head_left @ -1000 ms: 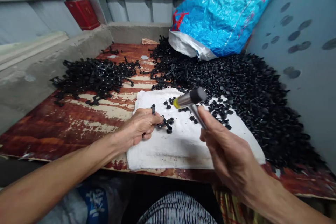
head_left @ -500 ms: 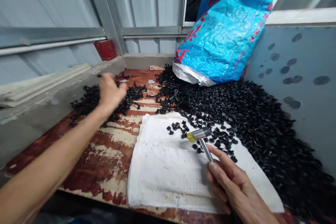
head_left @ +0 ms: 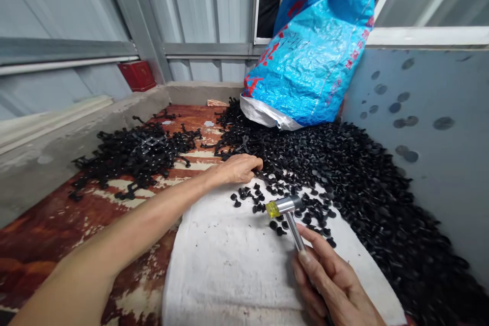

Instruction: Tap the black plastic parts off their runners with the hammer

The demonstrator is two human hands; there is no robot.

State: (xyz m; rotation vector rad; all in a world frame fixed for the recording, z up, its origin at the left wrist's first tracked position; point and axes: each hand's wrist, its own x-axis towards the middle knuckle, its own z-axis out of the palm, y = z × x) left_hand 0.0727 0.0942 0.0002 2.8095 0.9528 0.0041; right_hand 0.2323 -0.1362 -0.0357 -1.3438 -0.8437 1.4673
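Bench (head_left: 46,234) w/ white cloth (head_left: 229,265), metal walls (head_left: 57,10); R hand (head_left: 332,285) grips hammer (head_left: 284,207), L hand (head_left: 239,168) on black parts (head_left: 344,163), hold unclear.

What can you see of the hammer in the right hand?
The hammer is small: a shiny metal cylinder head, yellow face at one end, dark at the other, on a thin metal shaft. The right hand grips the shaft; the head sits level over the white cloth among loose black pieces.
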